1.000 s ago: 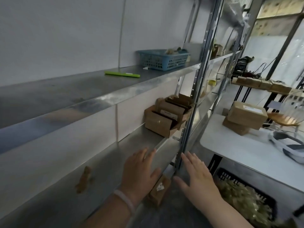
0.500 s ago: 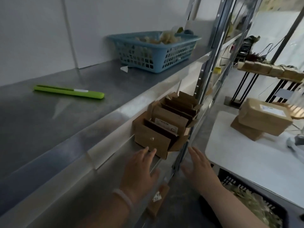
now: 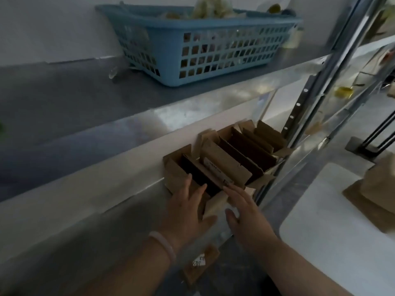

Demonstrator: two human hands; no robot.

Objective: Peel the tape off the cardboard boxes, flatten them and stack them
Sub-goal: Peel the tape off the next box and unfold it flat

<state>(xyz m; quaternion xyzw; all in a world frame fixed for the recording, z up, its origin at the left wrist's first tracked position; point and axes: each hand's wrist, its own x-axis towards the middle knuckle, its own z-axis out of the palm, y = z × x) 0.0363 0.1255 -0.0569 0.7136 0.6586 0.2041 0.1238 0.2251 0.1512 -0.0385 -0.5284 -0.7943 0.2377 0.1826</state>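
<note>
Open-fingered, holding nothing, left hand [image 3: 188, 212] and right hand [image 3: 245, 210] touch brown cardboard boxes [image 3: 226, 165]; blue plastic basket [image 3: 171, 52] at twelve o'clock.

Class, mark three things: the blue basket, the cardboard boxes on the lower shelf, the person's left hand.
blue basket [image 3: 224, 54]: head view, perforated front wall.
cardboard boxes [image 3: 224, 163]: head view, the light middle panel.
left hand [image 3: 188, 212]: head view, back of the hand.

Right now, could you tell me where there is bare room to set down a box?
The upper shelf is mostly bare left of the blue basket. The white table is bare between its near edge and the brown boxes. Crowded: the lower shelf by the post, with open cardboard boxes, left hand and right hand.
</note>
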